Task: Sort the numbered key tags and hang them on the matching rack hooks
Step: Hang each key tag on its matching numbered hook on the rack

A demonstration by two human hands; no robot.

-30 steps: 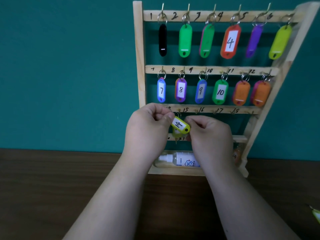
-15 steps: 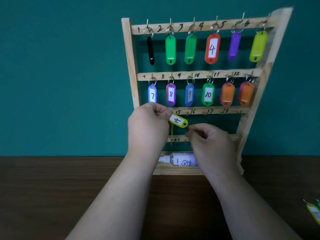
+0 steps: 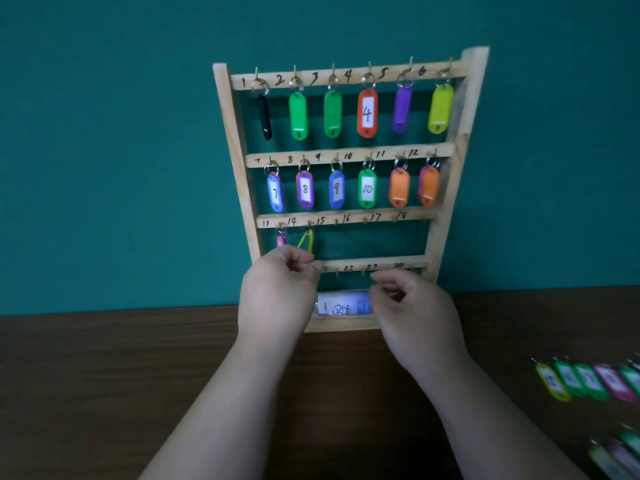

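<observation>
On the dark wooden table (image 3: pixel 104 393), well to the right of the rack (image 3: pixel 235 150) and nearest the camera, 2 blurred groups of loose key tags are laid: a lower cluster (image 3: pixel 620 455) and, beyond it, a farther row (image 3: pixel 588 381) in yellow, green and pink. Their numbers cannot be read. Both forearms are stretched toward the rack's lower part. The right hand (image 3: pixel 412 317) is held in front of the rack's base, fingers loosely curled, with nothing seen in them. The left hand (image 3: pixel 277 292) is held in front of the left end of the rack's 4th rail, thumb and forefinger drawn together. Whether the tag above is pinched cannot be told. A white bottle (image 3: pixel 343 304) is laid on its side in the rack's base, between the 2 hands. The yellow tag (image 3: pixel 306 241) is hung by its ring on the hook marked 14 on the rack's 3rd rail. It is turned edge-on and blurred, its lower end meeting the top of the left hand. A pink tag (image 3: pixel 281 239) is hung on the next hook to its left. The 2nd-rail tags (image 3: pixel 367 188) are hung as 7, 8, 9, 10 and 2 orange. The top-rail tags (image 3: pixel 367 112) are hung as black, 2 green, a red 4, purple and yellow-green. The rack is stood against a teal wall (image 3: pixel 104 150).
</observation>
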